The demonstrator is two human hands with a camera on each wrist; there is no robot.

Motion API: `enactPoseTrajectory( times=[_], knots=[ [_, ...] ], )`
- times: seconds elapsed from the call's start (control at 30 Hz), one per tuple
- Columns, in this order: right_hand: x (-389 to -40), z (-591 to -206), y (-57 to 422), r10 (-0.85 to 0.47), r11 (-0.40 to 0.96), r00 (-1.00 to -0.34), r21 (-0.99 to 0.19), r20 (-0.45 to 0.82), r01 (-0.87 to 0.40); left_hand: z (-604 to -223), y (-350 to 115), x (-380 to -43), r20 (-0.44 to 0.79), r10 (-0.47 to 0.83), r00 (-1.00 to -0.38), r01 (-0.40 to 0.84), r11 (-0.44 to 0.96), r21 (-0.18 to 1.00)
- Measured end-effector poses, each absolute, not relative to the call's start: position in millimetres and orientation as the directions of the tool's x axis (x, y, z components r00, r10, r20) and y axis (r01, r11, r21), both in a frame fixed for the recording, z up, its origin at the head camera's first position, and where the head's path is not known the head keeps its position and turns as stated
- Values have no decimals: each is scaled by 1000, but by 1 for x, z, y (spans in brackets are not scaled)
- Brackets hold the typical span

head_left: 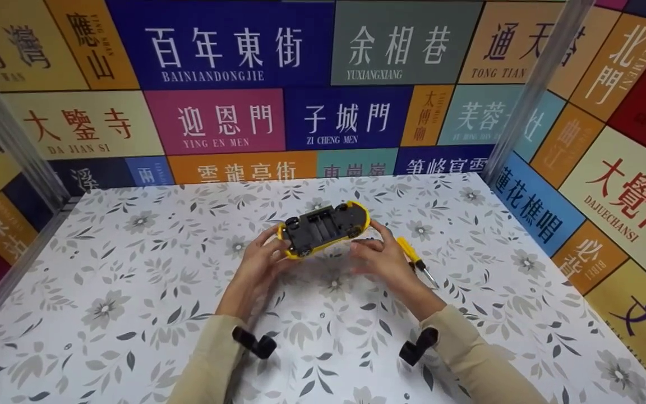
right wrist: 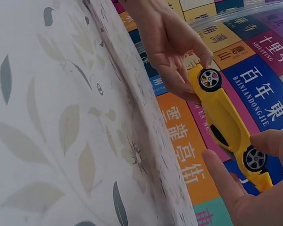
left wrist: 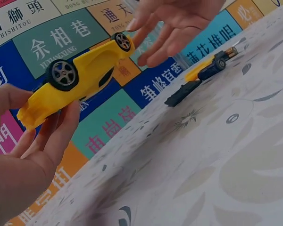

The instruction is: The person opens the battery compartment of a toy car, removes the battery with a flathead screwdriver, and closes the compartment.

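Observation:
A yellow toy car [head_left: 326,229] is held up above the table, its black underside facing the head camera. My left hand [head_left: 255,261] grips one end of it between thumb and fingers. Close by the other end is my right hand [head_left: 390,262], its fingers spread and partly extended, with a fingertip at the car's edge; whether it bears any weight is unclear. Two of the car's wheels show in the right wrist view, where the car body [right wrist: 226,115] lies between both hands. A yellow-handled screwdriver [head_left: 413,255] rests on the table beside my right hand.
Small dark parts [left wrist: 181,94], one with a wheel [left wrist: 220,63], lie on the table past the car, mostly hidden by my right hand in the head view. A floral cloth [head_left: 132,314] covers the table. Sign-patterned panels [head_left: 233,45] stand behind and at the sides.

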State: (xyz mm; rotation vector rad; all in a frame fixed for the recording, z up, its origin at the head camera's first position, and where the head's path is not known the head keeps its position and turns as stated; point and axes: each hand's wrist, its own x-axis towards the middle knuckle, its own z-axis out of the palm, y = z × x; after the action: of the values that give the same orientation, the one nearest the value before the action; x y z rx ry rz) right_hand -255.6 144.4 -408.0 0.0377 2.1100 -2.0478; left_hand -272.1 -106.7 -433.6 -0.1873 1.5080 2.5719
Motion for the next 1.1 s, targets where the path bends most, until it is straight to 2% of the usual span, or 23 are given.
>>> enactPoseTrajectory(
  times=[0.2,0.57,0.83,1.1],
  knots=[
    [-262,-405,136,-103,-72,-985,-986,-142,149,-431,-108,-269,-122,186,-975,-193,-435,879],
    [-272,-397,130,-113,-215,-986,-966,-120,142,-424,-107,-263,-124,286,-950,-212,-304,929],
    [-280,-391,128,-120,-36,-989,-995,-86,91,-420,-105,-262,-186,307,-933,-249,-180,952],
    [-282,-390,122,-128,67,-987,-994,-100,92,-422,-105,-263,-231,335,-913,-271,-75,960]
  ],
)
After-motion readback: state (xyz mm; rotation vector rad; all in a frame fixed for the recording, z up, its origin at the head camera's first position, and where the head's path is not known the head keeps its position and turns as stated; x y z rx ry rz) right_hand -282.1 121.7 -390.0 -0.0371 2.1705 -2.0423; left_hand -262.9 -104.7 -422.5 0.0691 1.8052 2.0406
